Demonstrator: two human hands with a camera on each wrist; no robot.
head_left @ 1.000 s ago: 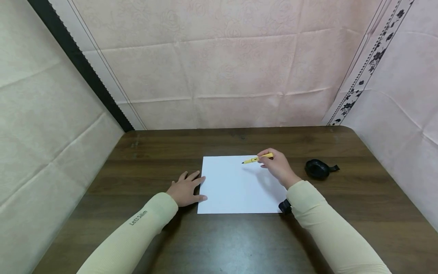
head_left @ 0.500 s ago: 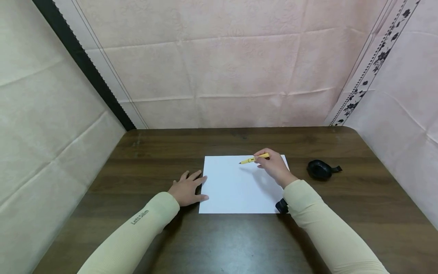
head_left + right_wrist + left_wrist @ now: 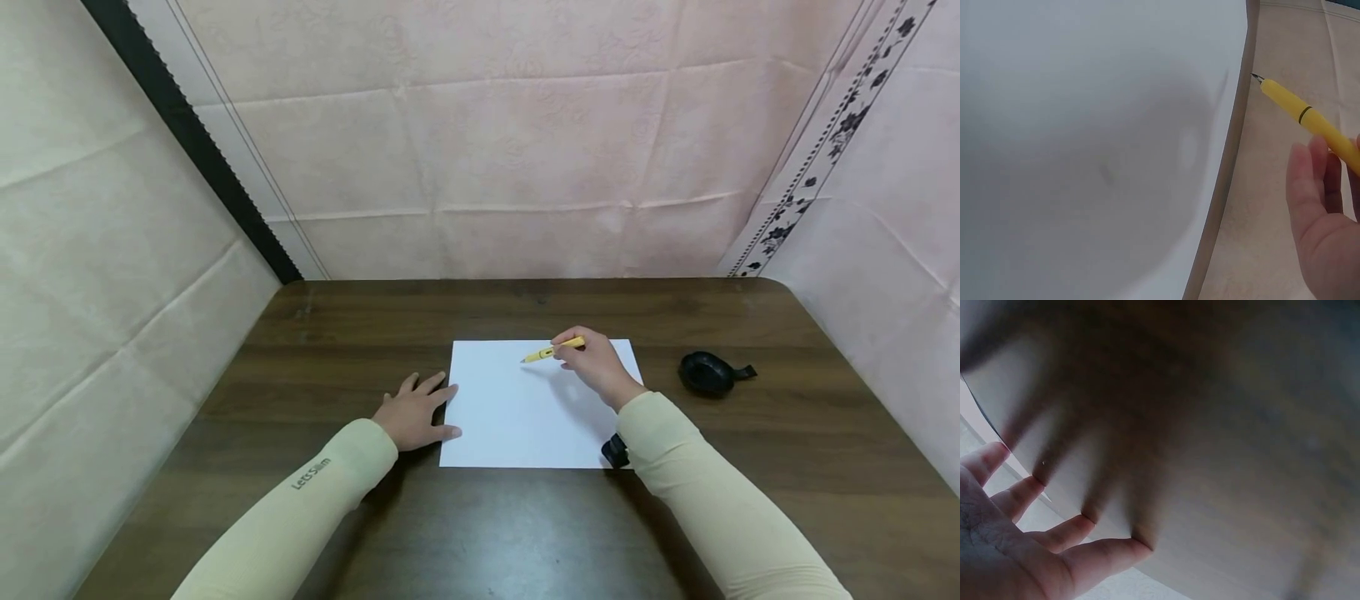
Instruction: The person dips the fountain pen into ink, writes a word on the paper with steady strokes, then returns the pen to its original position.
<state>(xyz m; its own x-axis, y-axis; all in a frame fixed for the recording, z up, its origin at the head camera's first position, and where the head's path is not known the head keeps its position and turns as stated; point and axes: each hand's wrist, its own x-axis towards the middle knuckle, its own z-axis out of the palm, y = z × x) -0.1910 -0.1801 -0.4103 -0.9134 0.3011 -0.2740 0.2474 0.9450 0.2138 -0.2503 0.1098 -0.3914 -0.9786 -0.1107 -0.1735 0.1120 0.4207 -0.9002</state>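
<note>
A white sheet of paper (image 3: 495,417) lies on the brown wooden table. My left hand (image 3: 411,417) is spread flat, its thumb and index fingertip over the sheet's left edge and the other fingers on the wood. In the left wrist view, the fingertips of the left hand (image 3: 1054,544) touch the surface beside the white edge. My right hand (image 3: 596,367) pinches a yellow fountain pen (image 3: 553,351) above the upper part of the paper, nib pointing left and down. The right wrist view has the pen (image 3: 1310,117) with its metal nib bare and a dark ring round the barrel.
A small round black object with a short tab (image 3: 707,373) sits on the table (image 3: 480,533) right of the paper. A black wrist device (image 3: 615,452) hangs under the right sleeve by the sheet's lower right corner. Pale cloth (image 3: 525,167) hangs behind and at both sides.
My right hand has moved a little to the left over the paper with the pen. The left hand stays at the sheet's left edge. The head view has shifted slightly.
</note>
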